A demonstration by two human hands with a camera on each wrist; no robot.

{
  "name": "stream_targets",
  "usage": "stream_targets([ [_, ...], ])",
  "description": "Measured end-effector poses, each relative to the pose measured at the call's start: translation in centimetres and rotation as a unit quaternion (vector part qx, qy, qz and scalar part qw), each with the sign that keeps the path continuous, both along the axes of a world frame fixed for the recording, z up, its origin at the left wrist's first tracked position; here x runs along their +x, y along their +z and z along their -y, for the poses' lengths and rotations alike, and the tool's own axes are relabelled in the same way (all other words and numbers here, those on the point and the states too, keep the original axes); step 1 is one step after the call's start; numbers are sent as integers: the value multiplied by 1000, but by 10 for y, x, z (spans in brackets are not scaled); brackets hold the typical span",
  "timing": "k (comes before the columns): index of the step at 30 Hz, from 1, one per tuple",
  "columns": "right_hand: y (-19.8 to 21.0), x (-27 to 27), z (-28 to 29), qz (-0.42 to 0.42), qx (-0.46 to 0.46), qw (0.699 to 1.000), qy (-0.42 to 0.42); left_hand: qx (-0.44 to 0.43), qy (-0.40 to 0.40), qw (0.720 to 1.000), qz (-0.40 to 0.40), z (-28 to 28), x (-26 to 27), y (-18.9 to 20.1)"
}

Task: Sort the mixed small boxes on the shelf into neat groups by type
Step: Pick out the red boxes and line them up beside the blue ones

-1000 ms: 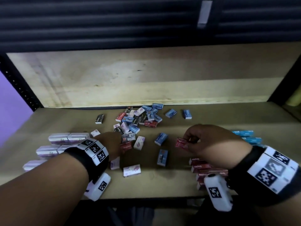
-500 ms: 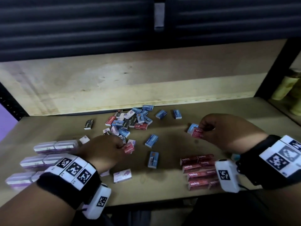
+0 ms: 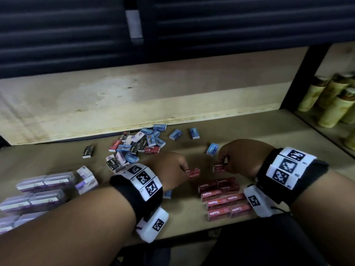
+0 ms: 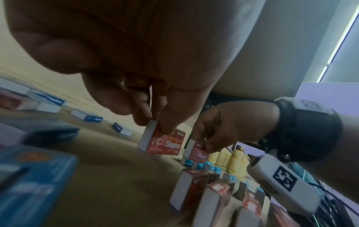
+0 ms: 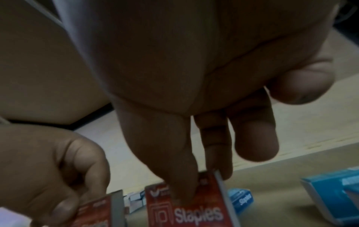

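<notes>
My left hand (image 3: 187,170) pinches a red Staples box (image 3: 194,172) just above the shelf board; the left wrist view shows thumb and fingertip on its top edge (image 4: 163,142). A little to the right, my right hand (image 3: 222,164) pinches a second red box (image 3: 219,167), seen close in the right wrist view (image 5: 194,207). Both boxes hang just behind the rows of red boxes (image 3: 222,198) at the shelf's front. A mixed pile (image 3: 138,144) of blue, red, black and white boxes lies at the back.
Rows of purple-white boxes (image 3: 38,189) fill the front left. A blue box (image 3: 212,149) lies behind my right hand, two more (image 3: 175,134) near the back wall, and a black one (image 3: 88,151) sits alone. Jars (image 3: 330,100) stand beyond the black upright on the right.
My left hand has carried its red box rightward, close to my right hand. My right hand has brought its red box down and nearer the red rows.
</notes>
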State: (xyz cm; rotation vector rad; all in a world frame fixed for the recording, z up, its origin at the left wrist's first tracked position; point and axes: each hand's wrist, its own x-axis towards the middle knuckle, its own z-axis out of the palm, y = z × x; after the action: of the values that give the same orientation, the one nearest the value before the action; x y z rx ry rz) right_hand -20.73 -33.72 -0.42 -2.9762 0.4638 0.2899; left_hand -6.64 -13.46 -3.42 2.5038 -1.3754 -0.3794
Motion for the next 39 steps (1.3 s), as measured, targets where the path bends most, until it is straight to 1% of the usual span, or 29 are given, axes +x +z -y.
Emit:
stream_targets([
  [3, -1, 8, 1, -13, -23, 999, 27, 0, -16, 1000, 10, 21, -4, -4],
  [5, -4, 12, 1, -17, -41, 998, 51, 18, -25, 999, 16, 30, -8, -4],
  [10, -14, 22, 3, -55, -43, 995, 70, 52, -36, 997, 41, 41, -13, -7],
  [13, -21, 29, 4, -128, -53, 989, 60, 62, -31, 997, 30, 42, -14, -8],
  [14, -23, 30, 4, -129, -52, 988, 62, 67, -31, 997, 24, 43, -15, -8],
  [17, -22, 25, 7, -88, -47, 992, 75, 80, -38, 996, 16, 45, -17, -7],
  [21, -24, 25, 6, -112, -40, 989, 89, 78, -36, 996, 2, 46, -16, -11],
  [24, -19, 22, 5, -100, -47, 991, 75, 70, -28, 997, -7, 42, -15, -14],
  [26, -16, 20, 7, -85, -55, 991, 82, 47, -26, 999, 1, 36, -13, -14],
  [29, -9, 22, 6, -32, -42, 996, 73, -12, -19, 999, 24, 16, -7, -13],
  [31, -3, 26, 3, -11, -41, 997, 65, -32, -13, 999, 20, -1, 0, -12],
  [34, 7, 39, -8, -9, -49, 997, 65, -40, 19, 999, -22, -30, 11, -9],
  [36, 12, 50, -17, -6, -59, 995, 74, -44, 42, 998, -26, -46, 15, -8],
  [39, 17, 73, -38, -13, -60, 994, 92, -81, 84, 993, -25, -72, 20, -8],
])
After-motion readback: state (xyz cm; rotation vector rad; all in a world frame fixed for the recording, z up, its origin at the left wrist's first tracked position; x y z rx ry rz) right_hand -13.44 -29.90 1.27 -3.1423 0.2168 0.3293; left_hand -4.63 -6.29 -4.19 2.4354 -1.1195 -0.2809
